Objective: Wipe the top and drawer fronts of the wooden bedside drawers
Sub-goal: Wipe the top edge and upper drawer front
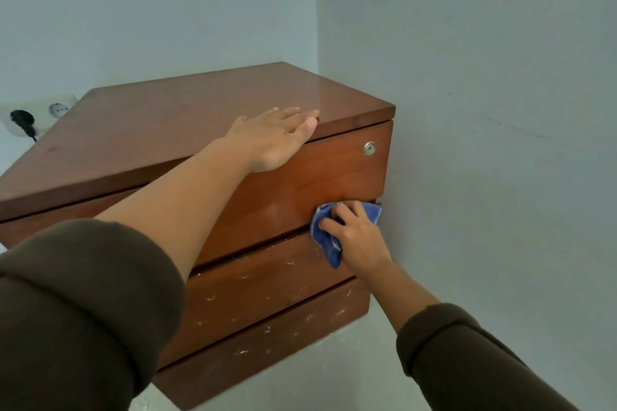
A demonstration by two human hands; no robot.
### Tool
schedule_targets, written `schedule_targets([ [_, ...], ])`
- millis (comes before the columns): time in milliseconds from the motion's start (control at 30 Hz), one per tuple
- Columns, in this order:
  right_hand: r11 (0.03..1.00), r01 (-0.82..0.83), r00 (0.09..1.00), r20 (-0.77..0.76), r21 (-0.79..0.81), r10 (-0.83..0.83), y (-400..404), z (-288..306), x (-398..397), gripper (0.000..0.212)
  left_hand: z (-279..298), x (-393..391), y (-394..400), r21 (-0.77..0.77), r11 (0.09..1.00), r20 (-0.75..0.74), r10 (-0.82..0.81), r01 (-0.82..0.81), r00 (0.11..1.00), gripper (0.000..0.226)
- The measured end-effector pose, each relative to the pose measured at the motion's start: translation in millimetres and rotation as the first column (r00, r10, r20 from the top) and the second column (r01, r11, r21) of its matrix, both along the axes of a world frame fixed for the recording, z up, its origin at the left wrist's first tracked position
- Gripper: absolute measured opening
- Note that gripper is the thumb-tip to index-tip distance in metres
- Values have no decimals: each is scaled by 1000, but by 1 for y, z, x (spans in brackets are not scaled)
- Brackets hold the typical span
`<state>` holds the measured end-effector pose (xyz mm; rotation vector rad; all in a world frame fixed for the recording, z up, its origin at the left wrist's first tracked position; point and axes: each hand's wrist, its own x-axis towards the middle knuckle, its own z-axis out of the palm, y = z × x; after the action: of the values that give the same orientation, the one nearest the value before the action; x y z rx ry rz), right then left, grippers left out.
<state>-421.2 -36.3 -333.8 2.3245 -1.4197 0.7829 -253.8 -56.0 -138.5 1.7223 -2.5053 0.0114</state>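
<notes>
One wooden bedside unit (187,130) stands in the wall corner, with three smooth, reddish-brown drawer fronts stacked and one round metal lock (369,148) at the top drawer's right. The left hand (277,140) lies flat, fingers together, over the top's near edge. The right hand (354,233) presses one crumpled blue cloth (322,230) against the top drawer's lower right corner. No writing shows.

One wooden bedside drawers (187,130), three drawer fronts (300,183), one blue cloth (325,237), two hands (357,237), one lock (369,148)
</notes>
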Motion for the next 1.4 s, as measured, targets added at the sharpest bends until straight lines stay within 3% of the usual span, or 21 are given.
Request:
schedule_targets([
  [100, 999, 19, 1000, 23, 47, -20, -3, -11, 1, 40, -1, -1, -1, -13, 1000, 9, -1, 1, 1000, 54],
  [233, 1000, -21, 998, 66, -10, 21, 6, 8, -4, 43, -2, 3, -3, -6, 1000, 20, -14, 14, 1000, 55],
  [400, 980, 40, 964, 265, -196, 14, 3, 72, -24, 26, 3, -6, -11, 35, 999, 6, -10, 10, 1000, 58],
  [500, 983, 137, 935, 344, -123, -88, -4, 117, -37, 25, 6, -27, -15, 48, 998, 6, -39, 39, 999, 57],
  [600, 987, 158, 941, 302, 6, -152, -12, 123, -46, 30, 2, -40, -18, 1, 998, 16, -66, 66, 998, 55],
  [667, 987, 162, 941, 304, -18, -149, -8, 112, -42, 28, -1, -42, -20, -36, 997, 17, -66, 67, 998, 53],
  [733, 989, 142, 959, 254, -34, -128, -9, 82, -41, 32, -2, -41, -19, -55, 996, 21, -64, 65, 998, 53],
  [900, 968, 141, 982, 97, 209, -164, -6, 13, -40, 47, -2, -42, -16, -84, 994, 35, -67, 70, 997, 54],
  [967, 957, 172, 981, 50, 235, -189, -7, 4, -41, 47, -3, -42, -18, -88, 994, 38, -64, 68, 997, 54],
  [1033, 949, 174, 981, 38, 265, -191, -7, 10, -42, 41, -3, -41, -20, -79, 995, 39, -66, 69, 997, 54],
  [1233, 889, 217, 968, -205, 404, -143, 16, 44, -35, 46, -3, -33, -10, -104, 989, 52, -105, 110, 993, 58],
  [1400, 844, 127, 962, -273, 521, 24, 46, 56, 4, 68, -12, 10, 16, -203, 972, 85, -101, 117, 991, 69],
])
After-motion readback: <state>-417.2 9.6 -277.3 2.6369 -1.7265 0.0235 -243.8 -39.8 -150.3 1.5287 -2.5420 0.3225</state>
